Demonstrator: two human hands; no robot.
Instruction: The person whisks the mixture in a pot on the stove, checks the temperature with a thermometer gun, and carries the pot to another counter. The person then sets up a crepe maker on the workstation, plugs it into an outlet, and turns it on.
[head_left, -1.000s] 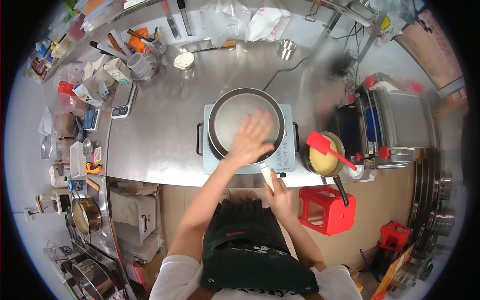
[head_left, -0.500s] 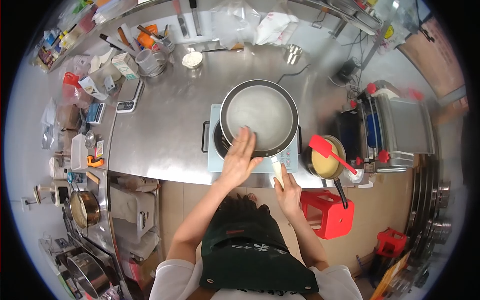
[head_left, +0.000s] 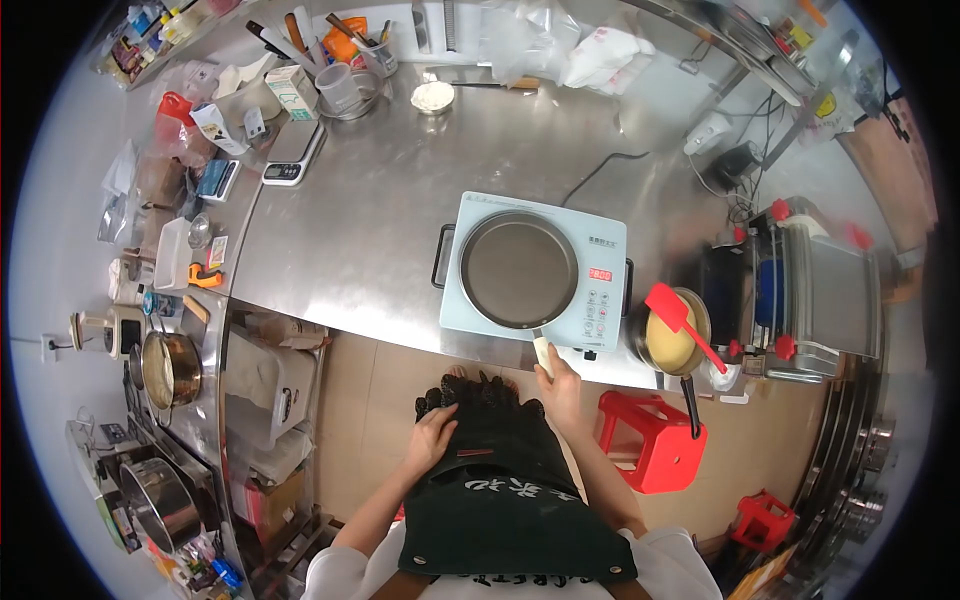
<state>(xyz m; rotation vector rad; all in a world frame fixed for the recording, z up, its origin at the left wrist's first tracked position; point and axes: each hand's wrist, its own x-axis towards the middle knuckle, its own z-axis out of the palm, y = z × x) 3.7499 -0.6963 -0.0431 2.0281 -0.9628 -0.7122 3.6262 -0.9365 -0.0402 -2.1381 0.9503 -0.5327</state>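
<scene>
A dark frying pan [head_left: 519,270] with a bare inside sits flat on a pale blue electric cooker [head_left: 470,215], whose red display is lit. My right hand [head_left: 558,388] is wrapped round the pan's cream handle [head_left: 543,354], at the front edge of the steel table. Low in front of the dark apron [head_left: 490,515], my left hand [head_left: 432,438] holds nothing, its fingers loosely bent and partly apart. To the right of the cooker stands a saucepan [head_left: 703,325] of pale yellow batter [head_left: 668,345], with a red spatula [head_left: 672,308] lying across its top.
A white bowl of white cream-like stuff [head_left: 432,97] and a knife [head_left: 500,84] lie at the back. A digital scale [head_left: 292,152] stands at the left. The black cable [head_left: 600,170] runs behind the cooker. A red stool [head_left: 655,445] is on the floor, right.
The pan has gone from raised and tilted above the cooker to flat on it. My left hand has left the pan and drawn back to the apron; my right keeps the handle.
</scene>
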